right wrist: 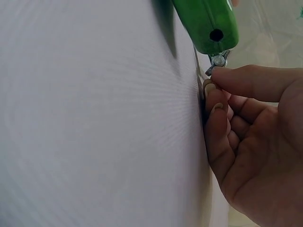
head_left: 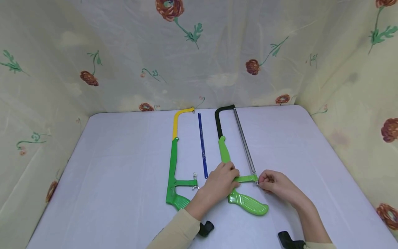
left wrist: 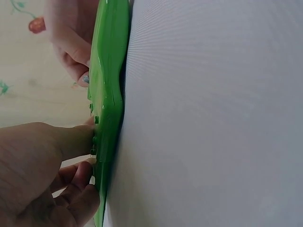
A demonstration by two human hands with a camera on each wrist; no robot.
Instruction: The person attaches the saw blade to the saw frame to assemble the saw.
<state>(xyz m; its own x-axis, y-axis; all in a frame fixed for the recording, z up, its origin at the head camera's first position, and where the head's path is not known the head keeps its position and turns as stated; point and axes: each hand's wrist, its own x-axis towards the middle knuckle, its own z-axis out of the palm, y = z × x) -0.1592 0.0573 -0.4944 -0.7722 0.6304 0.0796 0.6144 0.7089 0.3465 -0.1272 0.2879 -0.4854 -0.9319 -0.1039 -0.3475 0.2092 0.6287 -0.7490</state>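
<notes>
A hacksaw (head_left: 250, 204) with a light green handle and black front arm lies flat on the table, a grey blade (head_left: 244, 141) stretched along its right side. My left hand (head_left: 220, 180) grips its green frame just above the handle, thumb near the short crossbar (head_left: 246, 178); the left wrist view shows the fingers at the frame's edge. At the outer end of that crossbar, my right hand (head_left: 277, 185) pinches a small metal wing nut (right wrist: 218, 60) between thumb and forefinger. Its other fingers are curled close to the tabletop.
To the left lies a second hacksaw (head_left: 172, 169), dark green and yellow, without a blade across it; my left forearm covers part of its handle. A loose blue blade (head_left: 202, 145) lies between the two saws. Flowered cloth (head_left: 217, 69) hangs around the white table (head_left: 124, 166).
</notes>
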